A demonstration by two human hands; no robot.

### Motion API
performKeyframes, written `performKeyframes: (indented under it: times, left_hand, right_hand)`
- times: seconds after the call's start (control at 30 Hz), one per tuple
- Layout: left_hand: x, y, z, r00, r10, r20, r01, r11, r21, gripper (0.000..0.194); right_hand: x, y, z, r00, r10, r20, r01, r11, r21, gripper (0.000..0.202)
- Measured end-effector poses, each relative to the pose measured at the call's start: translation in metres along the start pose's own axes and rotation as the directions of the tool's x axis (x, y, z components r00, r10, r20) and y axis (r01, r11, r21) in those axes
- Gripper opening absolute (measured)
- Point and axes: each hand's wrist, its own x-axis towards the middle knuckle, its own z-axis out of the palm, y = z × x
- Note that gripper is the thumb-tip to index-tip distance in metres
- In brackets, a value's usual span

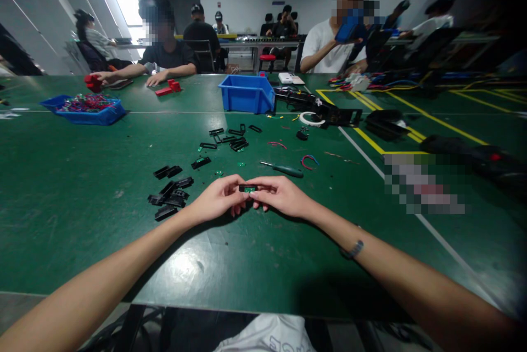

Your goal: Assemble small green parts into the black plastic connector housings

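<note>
My left hand (224, 196) and my right hand (278, 195) meet above the green table, both gripping one small black plastic housing (242, 186). A small green circuit board (249, 190) shows in the housing, with both thumbs against its lower edge; the fingers behind hide the rest. Left of my left hand lies a pile of black plastic housings (175, 196). Beyond the hands are several thin black frames (237, 143), a single black housing (201, 162) and a few small green boards (241, 164). Nearest my right hand lies a dark green screwdriver (288, 171).
Farther back stand a blue bin (247, 94) and a blue tray (93, 116) of coloured wires. Red and blue wire pieces (308, 162), a white cable ring (312, 118) and black equipment (325, 113) lie to the right. Two people sit across the table (102, 176).
</note>
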Motion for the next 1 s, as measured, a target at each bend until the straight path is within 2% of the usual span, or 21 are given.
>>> performKeyframes:
  times: [0.6,0.87,1.0]
  left_hand:
    - [-0.0014,0.0055,0.0001,1.0,-0.02,-0.001,0.02,0.999,-0.048,0.033]
    - [-0.0002,0.0073,0.0013,0.998,-0.059,-0.021,0.058,0.995,-0.077,0.034]
    - [0.0001,0.0072,0.0013,0.997,-0.072,-0.015,0.071,0.994,-0.084,0.033]
  right_hand:
    - [0.001,0.0006,0.0019,1.0,0.012,-0.023,-0.011,1.0,0.025,0.041]
    - [0.0029,0.0039,0.0029,0.99,-0.021,-0.138,0.042,0.987,0.153,0.038]
    - [0.0039,0.0039,0.0018,0.991,-0.021,-0.131,0.046,0.981,0.19,0.038]
